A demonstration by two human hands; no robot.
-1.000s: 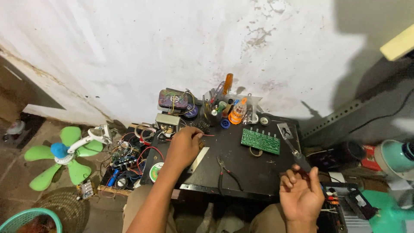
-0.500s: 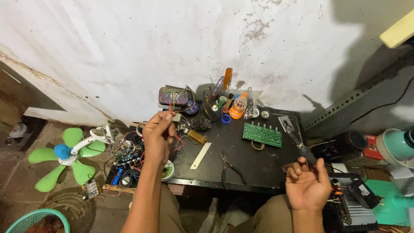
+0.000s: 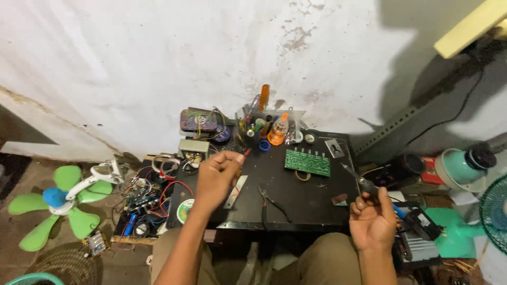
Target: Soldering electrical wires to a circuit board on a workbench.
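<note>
Hands over a black table, which serves as the landmark. Left hand is raised above the table's left part, fingers curled into a loose fist; something small and red shows at the fingertips, too small to identify, so I cannot tell whether it is gripped. Right hand sits at the table's right front corner, fingers closed around one dark tool whose tip points up and left over the table's right edge.

On the table: one green circuit board right of centre toward the back; one pair of pliers near the front centre, handles toward the person; one pale flat strip just left of the pliers, beside the left hand. Along the back edge: one orange bottle and one screwdriver with an orange handle standing among several small tools against the wall.

Off the table's left edge: a tangle of red and black wires with small parts. Farther left on the floor: one green fan blade set, five blades counted. Right of the table: one teal fan motor.
</note>
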